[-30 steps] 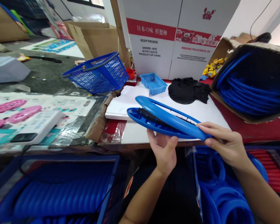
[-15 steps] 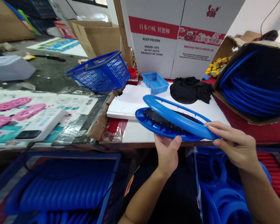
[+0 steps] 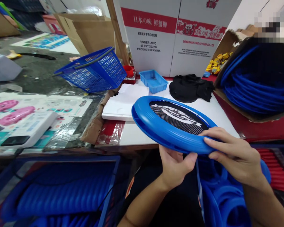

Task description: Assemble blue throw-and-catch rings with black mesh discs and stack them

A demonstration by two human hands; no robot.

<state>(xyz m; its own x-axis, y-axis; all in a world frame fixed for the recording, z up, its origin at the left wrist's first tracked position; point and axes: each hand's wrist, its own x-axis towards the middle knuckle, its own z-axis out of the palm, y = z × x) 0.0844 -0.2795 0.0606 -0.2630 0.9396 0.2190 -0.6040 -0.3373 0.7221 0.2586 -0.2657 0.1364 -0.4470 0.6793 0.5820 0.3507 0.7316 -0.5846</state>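
Over the table's front edge I hold a blue flying disc made of two rings, with a printed black mesh [image 3: 180, 118] in its middle. The upper blue ring [image 3: 153, 127] lies over the lower ring [image 3: 135, 118], and a gap shows between them at the left side. My left hand [image 3: 176, 165] grips the lower ring from beneath, its thumb at the near edge. At the right rim, my right hand [image 3: 234, 154] pinches the upper ring, fingers on top and thumb below. Whether it also holds the lower ring I cannot tell.
Behind the disc lie a small blue tray [image 3: 153, 82], black mesh pieces [image 3: 191, 88] and a white slab [image 3: 123, 107]. A carton of blue rings [image 3: 255, 88] stands right. Crates of blue rings [image 3: 66, 189] sit below the table; a blue basket [image 3: 94, 71] leans at left.
My right hand has lowered the tilted upper ring onto the lower ring. The mesh print now shows through the middle, and the disc tilts more towards me.
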